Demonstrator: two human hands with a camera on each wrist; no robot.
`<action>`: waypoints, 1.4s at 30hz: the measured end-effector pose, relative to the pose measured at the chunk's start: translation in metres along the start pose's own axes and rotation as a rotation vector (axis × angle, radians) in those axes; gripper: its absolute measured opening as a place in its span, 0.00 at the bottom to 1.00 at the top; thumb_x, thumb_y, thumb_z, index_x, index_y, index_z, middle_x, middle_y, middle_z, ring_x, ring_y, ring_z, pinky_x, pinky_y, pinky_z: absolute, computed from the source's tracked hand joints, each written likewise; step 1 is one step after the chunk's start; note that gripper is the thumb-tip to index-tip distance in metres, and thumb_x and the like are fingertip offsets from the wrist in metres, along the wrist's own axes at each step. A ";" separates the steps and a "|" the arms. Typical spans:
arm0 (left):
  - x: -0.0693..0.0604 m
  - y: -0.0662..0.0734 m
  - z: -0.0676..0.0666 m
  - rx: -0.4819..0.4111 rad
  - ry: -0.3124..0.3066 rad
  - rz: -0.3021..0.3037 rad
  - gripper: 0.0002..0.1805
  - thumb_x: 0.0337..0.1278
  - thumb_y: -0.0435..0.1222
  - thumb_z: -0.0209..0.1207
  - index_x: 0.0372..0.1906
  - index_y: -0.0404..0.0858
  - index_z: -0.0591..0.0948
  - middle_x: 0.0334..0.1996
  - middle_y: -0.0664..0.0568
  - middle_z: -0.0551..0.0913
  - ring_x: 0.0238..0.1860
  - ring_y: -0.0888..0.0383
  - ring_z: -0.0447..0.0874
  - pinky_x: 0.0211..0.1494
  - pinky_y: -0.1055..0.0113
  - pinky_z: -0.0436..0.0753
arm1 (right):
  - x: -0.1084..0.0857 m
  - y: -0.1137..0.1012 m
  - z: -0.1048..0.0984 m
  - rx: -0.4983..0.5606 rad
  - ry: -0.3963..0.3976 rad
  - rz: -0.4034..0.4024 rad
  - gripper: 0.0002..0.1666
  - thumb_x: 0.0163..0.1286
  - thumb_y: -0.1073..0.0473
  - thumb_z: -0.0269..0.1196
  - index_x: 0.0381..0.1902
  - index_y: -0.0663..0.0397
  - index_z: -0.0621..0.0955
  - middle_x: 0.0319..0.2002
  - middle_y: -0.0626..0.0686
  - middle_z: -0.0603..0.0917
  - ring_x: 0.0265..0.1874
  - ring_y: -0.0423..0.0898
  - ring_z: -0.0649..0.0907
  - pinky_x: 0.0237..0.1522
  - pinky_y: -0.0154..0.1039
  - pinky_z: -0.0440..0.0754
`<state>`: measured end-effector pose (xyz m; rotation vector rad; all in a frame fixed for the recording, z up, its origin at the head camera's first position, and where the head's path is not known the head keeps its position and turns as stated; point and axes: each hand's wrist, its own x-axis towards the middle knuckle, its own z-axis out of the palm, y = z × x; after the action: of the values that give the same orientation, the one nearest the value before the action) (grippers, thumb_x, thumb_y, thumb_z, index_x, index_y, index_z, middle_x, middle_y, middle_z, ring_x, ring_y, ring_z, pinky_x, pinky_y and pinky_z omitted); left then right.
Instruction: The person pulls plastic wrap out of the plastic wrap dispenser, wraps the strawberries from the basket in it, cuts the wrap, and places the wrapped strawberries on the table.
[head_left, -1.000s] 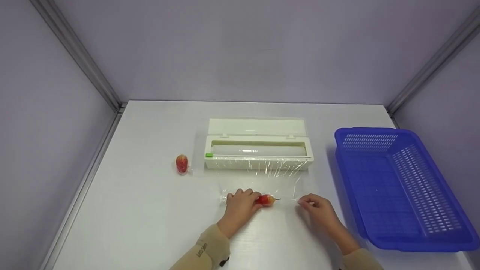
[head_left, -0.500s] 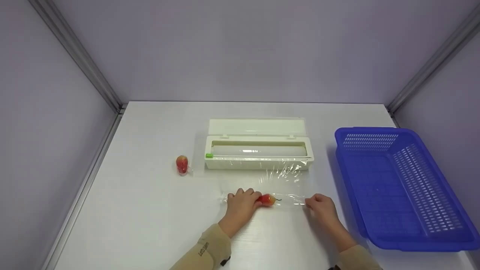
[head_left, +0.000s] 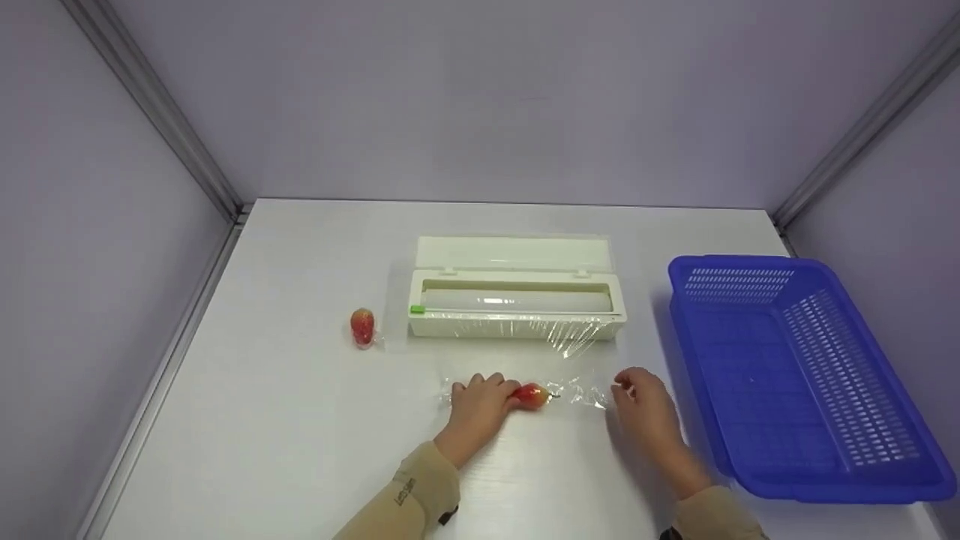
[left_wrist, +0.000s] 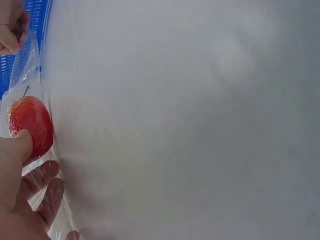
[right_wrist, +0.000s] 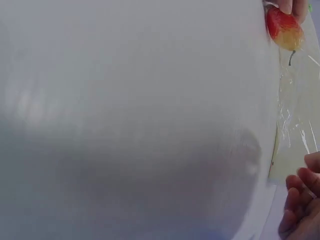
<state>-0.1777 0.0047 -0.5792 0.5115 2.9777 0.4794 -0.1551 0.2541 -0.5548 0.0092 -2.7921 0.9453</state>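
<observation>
The left hand (head_left: 478, 414) grips a red-yellow fruit (head_left: 532, 396) with a thin stem, lying sideways at clear film (head_left: 583, 391). In the left wrist view its thumb presses the fruit (left_wrist: 31, 122), and film covers its other fingers. Crinkled film stretches right from the stem toward the right hand (head_left: 649, 416). That hand's fingers are loosely bent beside the film's end; in the right wrist view the hand (right_wrist: 304, 205) shows thumb and fingertips apart. Behind both hands stands a white film dispenser (head_left: 517, 328), lid raised, film hanging over its front edge.
Another red-yellow fruit (head_left: 363, 327), wrapped in film, lies left of the dispenser. A blue basket (head_left: 765, 375) stands at the right, close beside the right forearm. Grey-white panels enclose the white table (head_left: 285, 427) at the back and sides.
Beside the stem, the film has gone from stretched to crumpled. The right hand moved right, then slightly back, and its fingers have come off the film's end. The left hand keeps its grip.
</observation>
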 end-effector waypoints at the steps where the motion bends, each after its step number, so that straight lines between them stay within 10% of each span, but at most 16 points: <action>1: 0.001 0.000 -0.001 -0.003 -0.012 -0.003 0.18 0.57 0.54 0.51 0.49 0.55 0.79 0.39 0.58 0.80 0.38 0.55 0.75 0.38 0.56 0.69 | 0.000 -0.002 0.003 -0.045 0.019 -0.118 0.06 0.56 0.67 0.63 0.33 0.60 0.78 0.31 0.54 0.80 0.31 0.49 0.77 0.33 0.43 0.75; 5: 0.005 0.000 -0.001 -0.002 -0.046 -0.009 0.18 0.58 0.54 0.50 0.50 0.55 0.79 0.40 0.58 0.81 0.39 0.55 0.75 0.40 0.55 0.70 | -0.003 -0.007 0.015 -0.236 0.005 -0.463 0.19 0.49 0.63 0.70 0.40 0.56 0.79 0.40 0.54 0.82 0.41 0.53 0.79 0.44 0.49 0.76; 15: 0.012 0.002 -0.002 0.005 -0.064 -0.013 0.19 0.58 0.55 0.48 0.49 0.55 0.79 0.41 0.57 0.82 0.40 0.54 0.78 0.42 0.51 0.72 | 0.004 -0.028 0.037 -0.478 -0.134 -0.687 0.31 0.50 0.57 0.70 0.55 0.47 0.75 0.50 0.48 0.80 0.49 0.48 0.78 0.48 0.46 0.78; 27: 0.011 -0.009 -0.006 -0.056 -0.040 -0.025 0.17 0.57 0.53 0.54 0.42 0.47 0.81 0.37 0.54 0.81 0.39 0.53 0.78 0.39 0.55 0.74 | 0.014 -0.034 0.056 -0.405 -0.151 -0.624 0.25 0.55 0.62 0.66 0.52 0.52 0.76 0.48 0.51 0.82 0.46 0.49 0.82 0.46 0.44 0.81; 42: -0.017 -0.080 -0.026 -0.123 0.157 -0.031 0.06 0.56 0.37 0.59 0.30 0.39 0.83 0.31 0.52 0.78 0.35 0.55 0.77 0.39 0.62 0.79 | 0.028 -0.035 0.068 -0.404 -0.204 -0.531 0.28 0.56 0.60 0.67 0.54 0.57 0.74 0.48 0.54 0.81 0.47 0.52 0.81 0.48 0.47 0.80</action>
<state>-0.1902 -0.0798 -0.5797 0.4341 3.0724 0.7273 -0.1926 0.1866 -0.5813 0.7803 -2.8645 0.2624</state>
